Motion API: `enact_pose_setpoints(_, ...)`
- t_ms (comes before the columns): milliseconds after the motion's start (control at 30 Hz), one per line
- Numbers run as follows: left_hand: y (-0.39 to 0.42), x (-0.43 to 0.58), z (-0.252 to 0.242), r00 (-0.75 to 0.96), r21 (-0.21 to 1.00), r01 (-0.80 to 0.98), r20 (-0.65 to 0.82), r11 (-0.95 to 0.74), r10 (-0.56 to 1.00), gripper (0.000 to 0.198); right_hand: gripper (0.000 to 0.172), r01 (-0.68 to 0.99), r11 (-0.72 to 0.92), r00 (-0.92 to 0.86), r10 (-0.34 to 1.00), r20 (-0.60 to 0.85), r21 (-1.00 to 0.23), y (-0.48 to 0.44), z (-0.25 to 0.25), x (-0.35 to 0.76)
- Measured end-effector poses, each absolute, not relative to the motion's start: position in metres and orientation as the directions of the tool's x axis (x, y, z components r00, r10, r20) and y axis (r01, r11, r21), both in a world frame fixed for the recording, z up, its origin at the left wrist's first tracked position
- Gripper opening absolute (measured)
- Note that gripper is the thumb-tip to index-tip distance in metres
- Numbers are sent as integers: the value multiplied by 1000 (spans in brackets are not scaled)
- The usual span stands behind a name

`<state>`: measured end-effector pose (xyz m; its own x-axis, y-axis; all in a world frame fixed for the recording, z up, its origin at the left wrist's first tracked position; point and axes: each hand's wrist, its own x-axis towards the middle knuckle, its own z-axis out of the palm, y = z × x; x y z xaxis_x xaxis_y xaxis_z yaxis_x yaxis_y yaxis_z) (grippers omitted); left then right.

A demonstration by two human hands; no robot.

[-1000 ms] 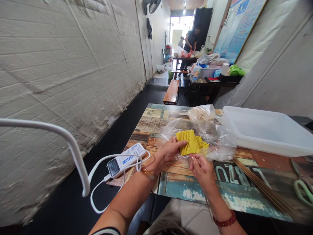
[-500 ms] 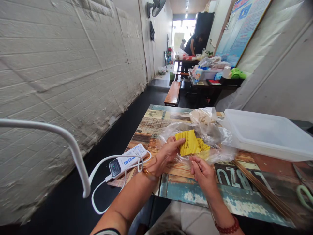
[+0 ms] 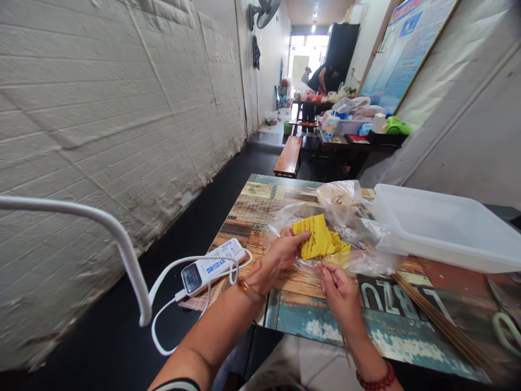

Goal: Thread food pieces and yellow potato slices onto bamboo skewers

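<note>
Near centre, the slab (image 3: 316, 240) hides fingers of the left hand (image 3: 285, 250); at five o'clock, the right hand (image 3: 340, 288) partly hides a stick (image 3: 347, 353). Scissors (image 3: 497, 329) at four, cable (image 3: 69, 208) at nine: both cut off.

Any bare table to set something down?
Far left on the patchwork wood-print table, between oblong white plastic device and clear plastic bag; front, between right forearm and bundle of thin brown sticks. Crowded: centre, with left hand, right hand, bag and flat yellow piece; right, with translucent rectangular plastic tub.
</note>
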<state>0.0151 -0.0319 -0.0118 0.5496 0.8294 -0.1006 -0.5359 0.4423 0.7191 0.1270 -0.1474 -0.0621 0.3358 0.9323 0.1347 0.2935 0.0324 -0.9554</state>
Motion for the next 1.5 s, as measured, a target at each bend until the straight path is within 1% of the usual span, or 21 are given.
enact_pose_setpoints(133, -33, 16, -12, 551, 723, -526, -111, 448, 827, 38, 32, 306, 30, 337, 931, 138, -952, -146, -62, 127)
enact_pose_setpoints(300, -34, 17, -13, 546, 738, -512, -115, 439, 830, 41, 35, 278, 18, 362, 924, 122, -960, -145, -65, 128)
enact_pose_setpoints(433, -35, 19, -15, 566, 740, -513, -89, 435, 820, 41, 35, 282, 18, 364, 923, 125, -959, -143, -66, 128)
enact_pose_setpoints(533, -36, 20, -18, 557, 743, -506, -106, 438, 824, 40, 36, 258, 22, 373, 920, 120, -966, -141, -67, 129)
enact_pose_setpoints(700, -36, 20, -19, 574, 740, -492, -121, 459, 810, 37, 32, 273, 42, 353, 925, 141, -961, -141, -64, 127)
enact_pose_setpoints(800, -36, 19, -16, 541, 727, -522, -122, 446, 832, 34, 31, 266, 56, 336, 930, 147, -962, -141, -64, 126)
enact_pose_setpoints(900, -35, 17, -13, 503, 728, -532, -140, 433, 853, 34, 34, 240, 61, 340, 929, 143, -969, -141, -67, 126)
enact_pose_setpoints(1033, -33, 15, -12, 465, 735, -533, -160, 420, 871, 36, 40, 262, 47, 326, 936, 134, -964, -143, -69, 126)
enact_pose_setpoints(1200, -32, 13, -13, 462, 709, -560, -161, 428, 872, 36, 46, 238, 40, 293, 950, 111, -970, -146, -67, 125)
enact_pose_setpoints(1333, -33, 14, -11, 463, 699, -575, -150, 426, 873, 32, 47, 178, 47, 280, 955, 96, -983, -147, -66, 125)
enact_pose_setpoints(1500, -34, 15, -11, 476, 676, -589, -152, 442, 866, 32, 47, 184, 57, 308, 945, 112, -981, -145, -69, 126)
